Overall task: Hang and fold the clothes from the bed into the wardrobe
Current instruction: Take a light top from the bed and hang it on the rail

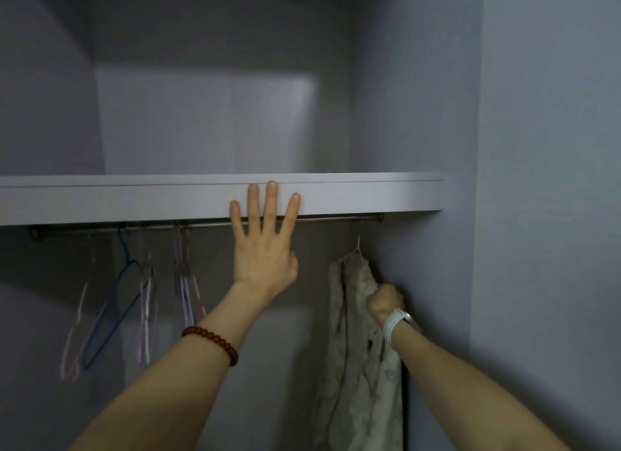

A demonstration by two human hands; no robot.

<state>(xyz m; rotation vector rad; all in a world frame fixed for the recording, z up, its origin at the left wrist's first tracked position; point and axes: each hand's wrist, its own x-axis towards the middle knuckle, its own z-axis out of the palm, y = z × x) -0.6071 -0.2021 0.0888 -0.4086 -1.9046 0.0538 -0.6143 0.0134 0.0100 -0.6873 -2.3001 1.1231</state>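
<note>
In the middle of the frame the left hand (263, 245) was raised with its fingers straight and spread, the fingertips (271, 186) lying flat against the front edge of the wardrobe shelf (134, 198), which ran across the picture from the left border to the right side wall. A red bead bracelet (211, 341) circled the left forearm lower down. Just under the shelf edge a metal rail (201, 225) stretched across. At the right end of the rail, close to the wardrobe's side wall, a pale patterned garment (356, 366) hung from a white hanger (359, 245) whose hook reached up toward the rail. The right hand (384, 301), in the lower right of centre, was clenched around a bunch of that garment's fabric near its upper part; a white watch (398, 326) sat on the wrist. Toward the left of the frame several empty hangers (148, 302), one blue (111, 316) and others pale pink or lilac, dangled from the rail.
</note>
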